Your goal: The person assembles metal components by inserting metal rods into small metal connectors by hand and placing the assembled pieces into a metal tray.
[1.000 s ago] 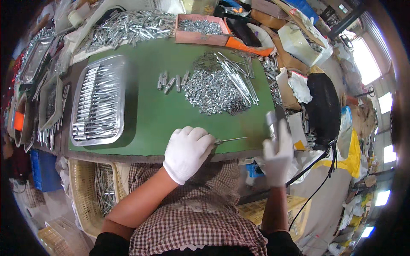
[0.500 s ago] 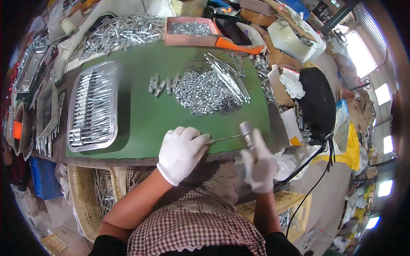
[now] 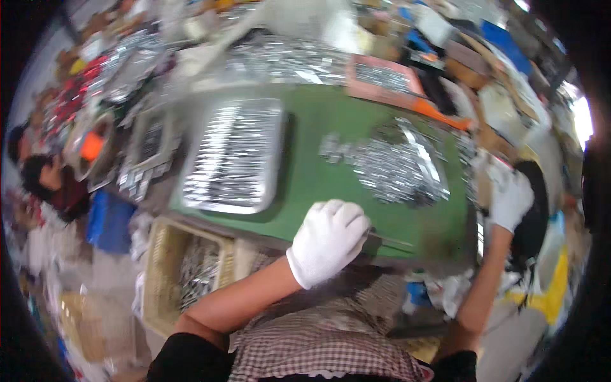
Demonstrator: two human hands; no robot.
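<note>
Your left hand [image 3: 329, 243] clasps a thin rod [image 3: 393, 242] at the table [image 3: 312, 159]; whether your right hand [image 3: 512, 196] (blurred) grips anything, I cannot tell. Brace the rod firmly.

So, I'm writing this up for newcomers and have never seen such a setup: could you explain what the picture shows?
There is no machine here, just a person's gloved left hand and right hand. A wide camera worn on the head looks down at them, so straight edges bend. On the green tabletop sit a metal tray of slender metal parts and a pile of small metal pieces. The left hand holds a thin metal rod; the right is off at the table's right side, too blurred to tell whether it holds anything.
</note>
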